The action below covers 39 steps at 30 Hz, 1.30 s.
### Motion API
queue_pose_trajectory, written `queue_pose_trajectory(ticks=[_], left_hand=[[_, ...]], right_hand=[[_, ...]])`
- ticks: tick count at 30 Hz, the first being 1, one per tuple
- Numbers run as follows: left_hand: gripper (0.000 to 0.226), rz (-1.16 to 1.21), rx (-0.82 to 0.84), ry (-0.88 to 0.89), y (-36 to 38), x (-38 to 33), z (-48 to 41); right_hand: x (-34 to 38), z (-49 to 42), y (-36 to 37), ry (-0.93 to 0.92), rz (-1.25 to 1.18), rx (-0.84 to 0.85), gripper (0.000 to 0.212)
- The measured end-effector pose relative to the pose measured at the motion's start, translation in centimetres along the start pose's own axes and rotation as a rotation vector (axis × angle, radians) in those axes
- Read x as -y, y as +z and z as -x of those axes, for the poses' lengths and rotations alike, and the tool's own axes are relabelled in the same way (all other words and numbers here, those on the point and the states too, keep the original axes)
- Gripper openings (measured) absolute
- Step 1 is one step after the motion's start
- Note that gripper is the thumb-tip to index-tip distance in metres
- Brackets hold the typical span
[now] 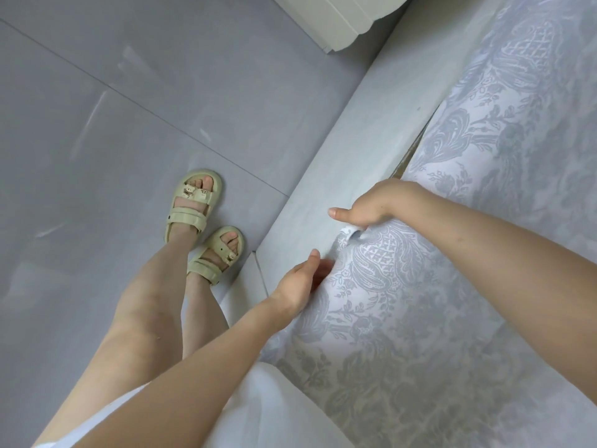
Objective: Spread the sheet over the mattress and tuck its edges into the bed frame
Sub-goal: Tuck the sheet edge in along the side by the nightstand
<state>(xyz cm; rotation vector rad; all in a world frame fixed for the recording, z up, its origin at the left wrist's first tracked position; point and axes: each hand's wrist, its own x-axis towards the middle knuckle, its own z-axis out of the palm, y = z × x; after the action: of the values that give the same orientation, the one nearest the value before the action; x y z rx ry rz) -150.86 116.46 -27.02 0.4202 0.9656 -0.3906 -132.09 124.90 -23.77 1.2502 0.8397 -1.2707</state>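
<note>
sheet: white cloth with a blue-grey damask print. We see it spread over the bed, its near edge bunched against the side rail between the two hands.
bed frame: pale grey, smooth side rail running along the sheet's edge. We note a dark gap between the two further up.
left hand: fingers fairly straight, pressed into the sheet's bulging side just beside the rail, tips hidden in the fold.
right hand: fingers curled under, gripping the sheet's edge. Thumb straight, lying on the rail.
floor: grey tiles. We log feet in beige strapped sandals near the rail.
</note>
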Motion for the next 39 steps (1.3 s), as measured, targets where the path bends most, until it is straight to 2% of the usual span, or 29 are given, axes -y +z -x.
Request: queue_pose_trajectory(ticks=[4, 9, 11, 13, 14, 16, 18, 20, 21, 23, 27, 29, 31, 33, 35, 36, 39], left_hand=[[0.066, -0.152, 0.162, -0.136, 2.4, -0.3, -1.9], [0.076, -0.137, 0.243, -0.238, 0.5, -2.1, -3.4], [0.079, -0.198, 0.124, -0.182, -0.4, -2.6, -2.6], [0.072, -0.292, -0.145, -0.003, -0.9, -2.8, -1.9], [0.067, -0.272, -0.219, 0.085, -0.9, -2.7, -1.7], [0.06, -0.148, -0.142, 0.121, -0.3, -3.1, -1.4], [0.059, -0.098, -0.055, 0.067, 1.1, -3.6, -2.1], [0.062, -0.12, -0.025, 0.018, 2.3, -4.3, -2.9], [0.065, -0.126, -0.014, -0.006, 2.6, -4.5, -3.3], [0.064, -0.117, 0.021, -0.055, 3.1, -4.6, -4.1], [0.065, -0.135, 0.071, -0.122, 3.7, -5.1, -4.1], [0.07, -0.212, 0.038, -0.1, 3.3, -5.4, -3.5], [0.066, -0.175, -0.095, 0.023, 1.6, -4.9, -2.7], [0.051, -0.045, -0.242, 0.171, -1.1, -3.5, -1.3], [0.044, -0.066, -0.358, 0.203, -3.8, -1.4, 0.0], [0.044, -0.125, -0.377, 0.178, -4.9, -0.1, 0.5], [0.046, -0.286, -0.339, 0.089, -6.5, 3.7, 1.7]], right_hand=[[-1.4, -0.1, 0.2, -0.022, -0.014, 0.0, 0.095], [0.2, -2.4, 0.6, 0.025, 0.083, 0.0, 0.087], [0.6, -3.0, 0.6, 0.031, 0.094, 0.021, 0.088], [0.6, -3.0, 0.5, 0.044, 0.088, 0.034, 0.089], [0.5, -2.8, 0.5, 0.049, 0.077, 0.034, 0.09], [0.3, -2.1, 0.6, 0.023, 0.027, -0.062, 0.089], [-0.4, -0.7, 0.7, -0.047, 0.024, -0.375, 0.084], [-2.7, 0.5, 0.1, -0.016, 0.235, -0.696, 0.082], [-4.3, 0.9, -0.6, 0.059, 0.35, -0.754, 0.085], [-7.2, 1.4, -2.1, 0.178, 0.408, -0.679, 0.088], [-8.5, -0.2, -4.2, 0.232, 0.333, -0.494, 0.087], [-7.7, -0.7, -4.3, 0.254, 0.332, -0.528, 0.084], [-7.2, -0.3, -3.4, 0.262, 0.287, -0.679, 0.078], [-6.3, 0.5, -1.2, 0.201, 0.157, -0.933, 0.07], [-4.1, 1.4, 1.4, 0.057, 0.017, -1.098, 0.06], [-2.7, 1.9, 2.8, -0.027, -0.026, -1.09, 0.056], [1.8, 3.5, 6.8, -0.278, -0.054, -0.912, 0.053]])
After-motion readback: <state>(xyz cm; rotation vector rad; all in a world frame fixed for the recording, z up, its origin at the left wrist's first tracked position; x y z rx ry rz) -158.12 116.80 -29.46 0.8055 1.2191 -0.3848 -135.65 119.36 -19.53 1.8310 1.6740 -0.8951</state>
